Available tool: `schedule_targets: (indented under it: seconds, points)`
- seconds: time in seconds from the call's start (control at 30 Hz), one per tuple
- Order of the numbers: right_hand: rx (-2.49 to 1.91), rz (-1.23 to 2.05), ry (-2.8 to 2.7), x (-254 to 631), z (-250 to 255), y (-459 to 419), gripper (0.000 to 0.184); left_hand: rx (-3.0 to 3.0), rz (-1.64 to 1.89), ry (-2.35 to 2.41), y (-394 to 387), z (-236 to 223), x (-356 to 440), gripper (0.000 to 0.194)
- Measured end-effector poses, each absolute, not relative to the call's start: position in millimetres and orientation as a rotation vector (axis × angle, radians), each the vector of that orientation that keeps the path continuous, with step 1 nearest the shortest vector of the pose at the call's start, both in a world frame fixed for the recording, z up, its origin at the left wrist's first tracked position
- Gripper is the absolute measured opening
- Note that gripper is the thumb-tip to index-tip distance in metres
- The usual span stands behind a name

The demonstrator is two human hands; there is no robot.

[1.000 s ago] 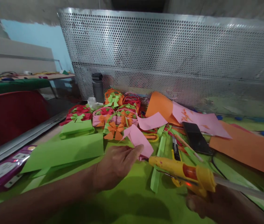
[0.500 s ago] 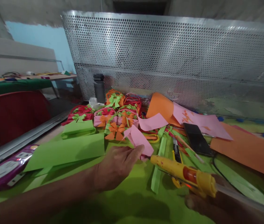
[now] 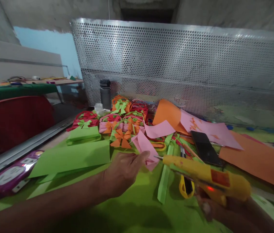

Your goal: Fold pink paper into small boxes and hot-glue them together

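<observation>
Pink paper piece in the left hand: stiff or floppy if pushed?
Probably light and floppy: the pink paper piece looks like thin sheet. Its folds may stiffen it slightly, though a hard push would likely crease it. With the left hand pinching its lower part, the upper end could flex.

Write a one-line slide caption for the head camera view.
Left hand pinches folded pink paper beside the nozzle of a yellow glue gun in the right hand.

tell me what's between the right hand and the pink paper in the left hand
In the head view, the yellow glue gun reaches from the right hand towards the pink paper, above a green strip and a yellow handle.
</observation>
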State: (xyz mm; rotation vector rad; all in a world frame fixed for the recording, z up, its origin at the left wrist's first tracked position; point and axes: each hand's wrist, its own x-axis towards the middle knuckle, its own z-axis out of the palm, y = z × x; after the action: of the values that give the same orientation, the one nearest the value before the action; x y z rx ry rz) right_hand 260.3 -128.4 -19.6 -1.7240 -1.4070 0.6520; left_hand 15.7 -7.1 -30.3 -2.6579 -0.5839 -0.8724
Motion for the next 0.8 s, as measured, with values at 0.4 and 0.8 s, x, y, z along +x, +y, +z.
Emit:
schedule_targets:
  seconds: [0.4, 0.8]
  points:
    - [-1.497, 0.588, -1.289, 239.0, -0.9, -83.4, 0.028, -2.748, -1.134, -0.794, -10.2, -28.0, 25.5, 0.018]
    - [-1.069, 0.841, -1.312, 194.8, -13.1, -68.7, 0.067, -2.919, -1.184, -0.879, -23.9, -25.5, 30.1, 0.017]
